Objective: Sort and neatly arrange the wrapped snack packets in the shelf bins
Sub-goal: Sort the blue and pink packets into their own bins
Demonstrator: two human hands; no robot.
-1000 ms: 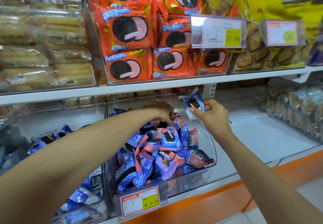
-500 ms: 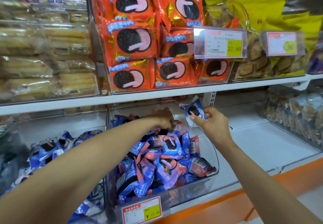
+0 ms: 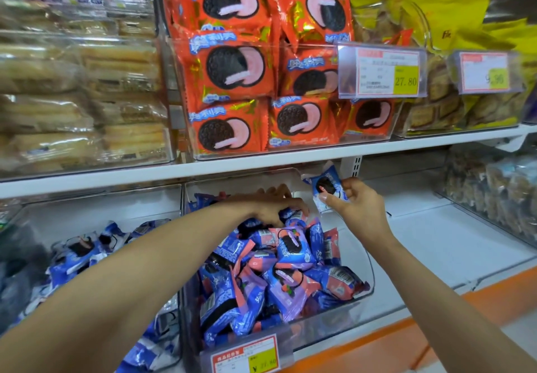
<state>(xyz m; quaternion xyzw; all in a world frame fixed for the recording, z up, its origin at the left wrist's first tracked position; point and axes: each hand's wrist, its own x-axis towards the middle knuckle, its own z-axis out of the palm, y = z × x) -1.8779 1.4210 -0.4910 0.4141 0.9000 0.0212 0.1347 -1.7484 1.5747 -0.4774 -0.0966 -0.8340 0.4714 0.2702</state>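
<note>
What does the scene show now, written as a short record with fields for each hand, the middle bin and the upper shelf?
left hand: on top of the packet pile, fingers curled; grip unclear
right hand: pinches a blue packet, held up above the bin's back right corner
centre bin: clear, heaped with blue, pink and purple packets
upper shelf: orange packets in a clear bin, price label reads 27.80

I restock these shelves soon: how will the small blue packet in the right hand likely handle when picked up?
Probably light: the right hand pinches the blue packet with fingertips alone. Its glossy film looks slippery; the crimped ends likely flop, the middle seems stiffer.
</note>
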